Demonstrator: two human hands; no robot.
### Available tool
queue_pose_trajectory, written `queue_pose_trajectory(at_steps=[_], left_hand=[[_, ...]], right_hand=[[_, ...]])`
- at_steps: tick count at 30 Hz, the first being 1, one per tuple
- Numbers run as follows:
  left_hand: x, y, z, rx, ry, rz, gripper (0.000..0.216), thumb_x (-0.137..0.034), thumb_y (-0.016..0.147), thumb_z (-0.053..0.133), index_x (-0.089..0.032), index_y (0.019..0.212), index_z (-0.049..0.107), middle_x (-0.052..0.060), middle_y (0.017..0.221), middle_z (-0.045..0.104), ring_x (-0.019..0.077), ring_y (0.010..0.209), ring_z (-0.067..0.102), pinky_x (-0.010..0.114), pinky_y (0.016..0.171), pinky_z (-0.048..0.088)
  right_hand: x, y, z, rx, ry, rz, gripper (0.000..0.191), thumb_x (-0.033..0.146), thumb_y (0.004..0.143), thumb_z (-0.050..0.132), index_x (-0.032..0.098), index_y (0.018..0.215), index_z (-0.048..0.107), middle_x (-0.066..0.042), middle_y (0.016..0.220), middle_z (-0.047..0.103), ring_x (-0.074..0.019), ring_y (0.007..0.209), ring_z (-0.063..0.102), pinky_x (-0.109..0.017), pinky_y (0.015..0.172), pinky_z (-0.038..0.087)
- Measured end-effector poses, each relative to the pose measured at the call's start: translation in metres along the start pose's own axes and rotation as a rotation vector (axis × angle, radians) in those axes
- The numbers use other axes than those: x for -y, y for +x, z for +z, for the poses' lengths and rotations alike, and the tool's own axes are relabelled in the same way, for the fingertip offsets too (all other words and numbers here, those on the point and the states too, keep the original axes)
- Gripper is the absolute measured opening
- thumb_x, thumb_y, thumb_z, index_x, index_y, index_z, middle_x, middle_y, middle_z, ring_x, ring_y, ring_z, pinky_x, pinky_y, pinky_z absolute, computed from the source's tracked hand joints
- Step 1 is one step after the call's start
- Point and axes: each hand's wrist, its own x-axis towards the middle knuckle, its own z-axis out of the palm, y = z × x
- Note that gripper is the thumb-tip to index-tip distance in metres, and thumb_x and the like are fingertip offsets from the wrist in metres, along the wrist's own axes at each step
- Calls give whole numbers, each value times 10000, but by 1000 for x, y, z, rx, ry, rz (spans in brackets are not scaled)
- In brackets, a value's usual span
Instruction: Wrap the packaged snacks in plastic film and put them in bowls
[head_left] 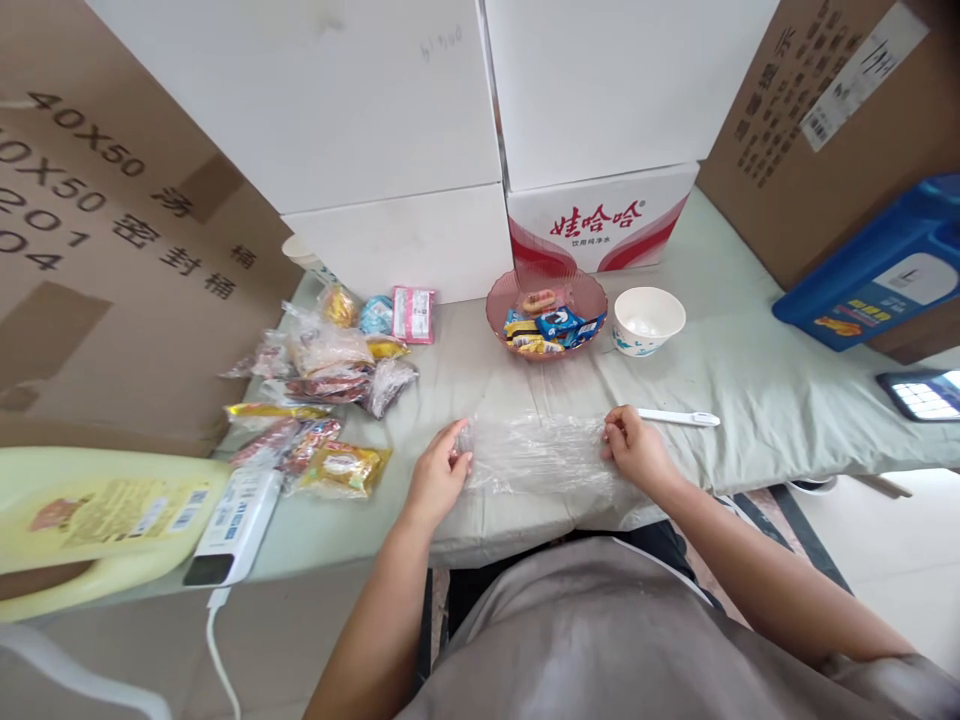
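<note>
A sheet of clear plastic wrap (536, 455) is spread between my two hands, low over the cloth-covered table. My left hand (441, 470) pinches its left end. The opposite end is pinched by my right hand (634, 448). Just beyond my right hand lies a white stick-like tool (679, 417); its kind is unclear. Behind the wrap stands a pink scalloped bowl (504, 325) with several packaged snacks (559, 325) in it. A white paper bowl (649, 322) is beside it on the right.
Wrapped snacks (330, 360) are heaped at the left. A yellow jug (112, 500) and a white power bank (238, 515) with a cable sit at the left edge. Boxes (600, 225) line the back. A blue bottle (877, 270) and phone (922, 395) are right.
</note>
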Motion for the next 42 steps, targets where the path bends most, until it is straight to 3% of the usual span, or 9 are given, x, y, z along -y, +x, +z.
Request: queue_pose_trajectory(at_steps=[6,13,19,23,26,30,34,38,42], left_hand=[[1,-13,-3,80,152,24,536,-136,742,606,-245,1267,586,67,1187,621,120,600,603,292,687,538],[-42,-8,8,-226,473,246,264,-224,826,626,-196,1081,690,146,1180,575,300,1022,587,450,935,451],[-52,-14,62,280,531,628,603,-441,871,606,-211,1409,458,130,1470,449,354,1412,302,564,1142,221],[-44,-19,74,347,618,623,707,-525,893,537,-228,1495,316,104,1573,293,332,1466,191,575,1172,147],[-44,-19,74,350,638,625,708,-535,906,509,-248,1509,277,78,1587,263,318,1476,164,573,1178,138],[-38,-18,66,325,662,582,718,-552,886,534,-256,1500,307,81,1573,298,323,1465,204,565,1175,167],[-10,-13,33,192,735,392,629,-515,915,493,-238,1468,379,122,1549,337,376,1437,254,626,1130,217],[8,-22,-6,-67,671,329,523,-429,937,474,-133,1367,483,220,1428,450,405,1367,354,626,1061,333],[-1,-46,-20,128,480,561,390,-360,860,624,-197,1212,584,122,1247,588,303,1275,476,471,1058,430]], right_hand=[[-7,3,-8,-94,-440,-135,180,299,923,419,222,991,567,-87,881,715,-244,757,672,-332,632,461],[-2,3,4,-97,-626,-218,269,314,970,388,210,1085,607,-99,1014,711,-236,752,673,-319,581,422],[-11,20,-16,-98,-652,-186,294,330,963,413,192,1118,620,-119,1003,700,-248,730,657,-333,603,424],[-6,25,-40,-232,-686,-196,289,328,945,446,161,1080,639,-118,920,694,-253,747,641,-359,666,463],[6,10,-38,-178,-649,-459,324,362,966,437,149,1090,647,-127,1005,690,-261,950,628,-384,837,482],[1,-18,-16,192,-672,-841,580,525,937,471,137,1366,502,-141,1404,523,-301,1324,427,-467,1081,344],[-19,-29,-11,303,-727,-833,760,604,908,471,158,1504,313,-125,1555,317,-304,1451,220,-507,1156,216],[-24,-34,-23,324,-670,-814,863,683,819,549,152,1476,374,-156,1553,311,-341,1456,183,-546,1147,219],[-28,-43,-42,323,-591,-846,619,530,846,619,183,1350,527,-155,1424,495,-335,1354,379,-544,1072,344]])
